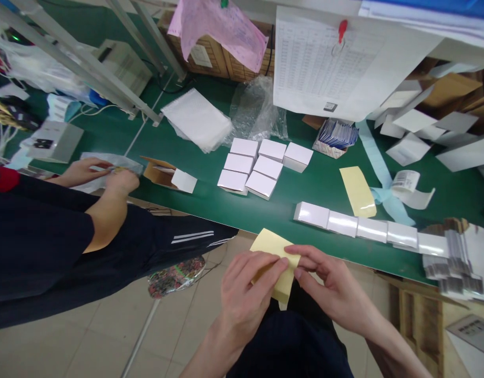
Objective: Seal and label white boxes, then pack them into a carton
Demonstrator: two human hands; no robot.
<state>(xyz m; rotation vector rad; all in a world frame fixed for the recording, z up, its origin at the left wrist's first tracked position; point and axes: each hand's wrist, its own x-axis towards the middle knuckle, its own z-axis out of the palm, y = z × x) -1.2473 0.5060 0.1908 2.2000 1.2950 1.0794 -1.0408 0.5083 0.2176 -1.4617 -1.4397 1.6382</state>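
Note:
Over my lap, in front of the bench edge, both hands are at a creased or curled yellow paper sheet (271,242). My left hand (247,286) grips it from the left, thumb and fingers pressed together on its face, hiding its middle. On the right edge, my right hand (328,286) pinches the sheet between thumb and fingers. Another yellow sheet (358,191) lies on the bench beyond my hands. Nearer the bench edge runs a row of small white boxes (342,223). Left of that stands a block of several white boxes (251,167).
A co-worker's hands (115,178) work at the left beside an open brown box (161,173). The green bench (202,202) also bears a label roll (406,181), a box of blue-and-white packets (336,135) and flat cartons (452,257). A printed sheet (344,63) hangs above.

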